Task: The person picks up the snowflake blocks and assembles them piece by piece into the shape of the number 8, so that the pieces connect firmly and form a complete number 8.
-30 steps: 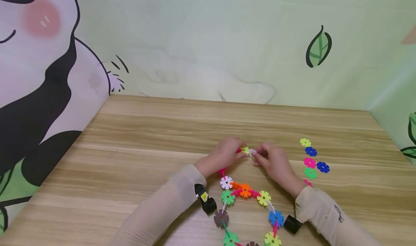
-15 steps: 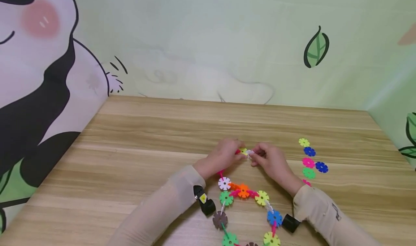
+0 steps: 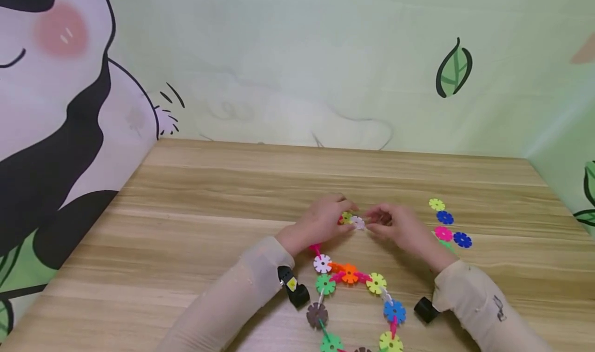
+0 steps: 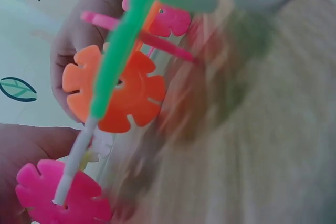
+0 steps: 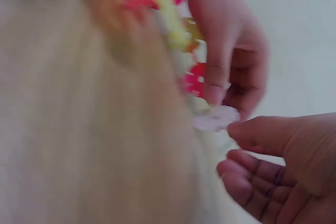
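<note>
A chain of bright snowflake discs (image 3: 349, 273) lies on the wooden table (image 3: 209, 202) and loops up toward my hands. My left hand (image 3: 345, 222) pinches the chain's upper end, where a yellow disc (image 3: 345, 217) and a white disc (image 3: 358, 223) are joined. In the right wrist view the white disc (image 5: 215, 118) sits under the left fingertips (image 5: 215, 93). My right hand (image 3: 374, 224) is just right of the white disc, its fingers (image 5: 247, 179) loosely curled and holding nothing. The left wrist view shows an orange disc (image 4: 115, 93) and a pink disc (image 4: 58, 192) close up.
Loose discs lie right of my right hand: yellow (image 3: 436, 204), blue (image 3: 444, 217), pink (image 3: 442, 233) and another blue (image 3: 462, 240). Painted walls close the table at the back, left and right. Bare wood stretches to the left and behind my hands.
My right hand has drawn slightly right and let go of the white disc, which now stays on the chain's end in my left hand. The left hand has barely moved.
</note>
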`<action>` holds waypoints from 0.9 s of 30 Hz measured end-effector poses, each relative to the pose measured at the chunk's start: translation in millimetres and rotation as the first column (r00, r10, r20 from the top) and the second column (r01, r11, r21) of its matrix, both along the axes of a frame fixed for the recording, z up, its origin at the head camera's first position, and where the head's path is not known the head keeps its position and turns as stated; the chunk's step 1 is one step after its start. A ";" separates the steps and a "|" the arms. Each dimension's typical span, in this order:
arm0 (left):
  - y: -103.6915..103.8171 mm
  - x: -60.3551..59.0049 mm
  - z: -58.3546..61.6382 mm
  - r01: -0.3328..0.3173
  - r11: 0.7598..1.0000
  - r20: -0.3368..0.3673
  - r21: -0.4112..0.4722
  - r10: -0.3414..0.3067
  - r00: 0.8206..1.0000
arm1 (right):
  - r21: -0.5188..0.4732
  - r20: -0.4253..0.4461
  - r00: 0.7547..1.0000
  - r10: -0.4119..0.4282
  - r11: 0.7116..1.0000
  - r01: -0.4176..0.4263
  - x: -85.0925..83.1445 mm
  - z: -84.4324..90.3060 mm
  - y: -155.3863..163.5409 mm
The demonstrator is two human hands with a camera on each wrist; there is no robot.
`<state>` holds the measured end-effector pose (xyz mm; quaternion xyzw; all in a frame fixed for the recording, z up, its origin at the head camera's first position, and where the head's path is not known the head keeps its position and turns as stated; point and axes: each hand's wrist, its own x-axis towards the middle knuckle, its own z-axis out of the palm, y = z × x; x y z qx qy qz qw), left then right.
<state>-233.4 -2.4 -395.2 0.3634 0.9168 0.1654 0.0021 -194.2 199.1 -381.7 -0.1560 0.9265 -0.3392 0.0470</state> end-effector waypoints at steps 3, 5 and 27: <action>1.1 -0.1 -2.0 0.046 0.998 -0.023 0.037 -0.045 0.999 | 0.076 -0.008 1.000 -0.013 0.997 0.014 0.6 11.7 10.3; 1.8 -0.1 -3.5 0.060 0.997 -0.035 0.045 -0.058 0.998 | 0.143 -0.019 0.999 -0.032 0.989 0.034 1.2 19.2 20.0; -1.7 -2.0 -1.8 0.070 0.997 -0.031 0.040 -0.069 0.997 | 0.437 0.093 0.980 -0.177 0.892 0.120 11.0 20.2 110.0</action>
